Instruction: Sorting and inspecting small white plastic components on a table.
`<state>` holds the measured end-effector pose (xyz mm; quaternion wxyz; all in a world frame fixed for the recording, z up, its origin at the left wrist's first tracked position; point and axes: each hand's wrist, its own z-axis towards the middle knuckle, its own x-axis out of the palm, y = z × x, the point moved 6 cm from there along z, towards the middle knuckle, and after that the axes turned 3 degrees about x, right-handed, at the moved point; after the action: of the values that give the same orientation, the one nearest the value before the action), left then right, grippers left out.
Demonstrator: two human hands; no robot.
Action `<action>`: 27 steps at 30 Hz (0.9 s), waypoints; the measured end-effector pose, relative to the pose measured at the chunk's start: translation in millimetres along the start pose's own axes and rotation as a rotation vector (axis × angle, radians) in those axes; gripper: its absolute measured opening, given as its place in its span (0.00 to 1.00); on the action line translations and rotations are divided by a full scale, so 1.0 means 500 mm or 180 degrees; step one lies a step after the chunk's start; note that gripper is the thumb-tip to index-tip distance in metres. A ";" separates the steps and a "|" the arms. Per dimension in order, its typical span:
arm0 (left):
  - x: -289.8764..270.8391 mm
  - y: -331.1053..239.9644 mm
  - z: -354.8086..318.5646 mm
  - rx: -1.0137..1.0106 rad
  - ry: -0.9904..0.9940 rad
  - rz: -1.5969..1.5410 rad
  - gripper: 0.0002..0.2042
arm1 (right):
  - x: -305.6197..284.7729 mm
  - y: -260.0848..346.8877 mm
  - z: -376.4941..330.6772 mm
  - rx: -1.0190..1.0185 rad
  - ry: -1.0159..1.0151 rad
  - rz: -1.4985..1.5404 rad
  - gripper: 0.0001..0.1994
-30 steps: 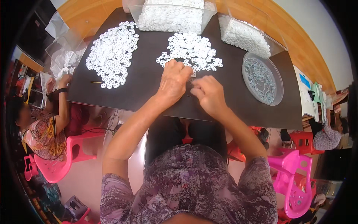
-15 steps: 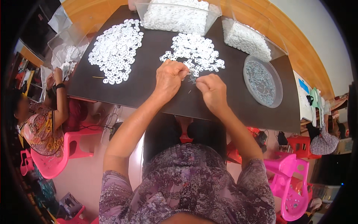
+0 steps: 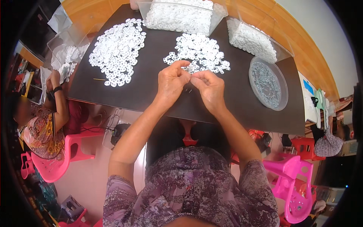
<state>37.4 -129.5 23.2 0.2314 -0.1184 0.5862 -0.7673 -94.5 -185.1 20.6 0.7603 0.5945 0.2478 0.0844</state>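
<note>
Dark matte table [image 3: 151, 90], hands pinching small white rings [image 3: 196, 53]

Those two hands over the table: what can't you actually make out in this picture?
- Head view: whatever the left hand and right hand pinch together is hidden by the fingertips and too small to tell.
- The pieces in the round grey tray blur into a mass.
- The far clear bin is cut off by the top edge.
- The co-worker's hand hides what it holds.
</note>
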 end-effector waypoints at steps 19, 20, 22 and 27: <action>-0.037 -0.069 -0.083 0.2047 0.0238 0.2290 0.08 | -0.025 0.038 -0.008 -0.1642 -0.0255 -0.1697 0.05; -0.034 -0.064 -0.086 0.2046 0.0223 0.2298 0.08 | -0.025 0.038 -0.009 -0.1639 -0.0260 -0.1657 0.05; -0.023 -0.051 -0.087 0.2049 0.0369 0.2492 0.06 | -0.023 0.043 -0.013 -0.1622 -0.0239 -0.1648 0.05; -0.001 -0.061 -0.092 0.2350 0.0562 0.3064 0.07 | -0.023 0.049 -0.029 -0.1576 -0.0164 -0.1626 0.05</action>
<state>10.3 -84.3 39.1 0.5284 0.3117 0.2863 -0.7360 -107.3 -170.6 44.3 0.8839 0.3129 0.3412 -0.0659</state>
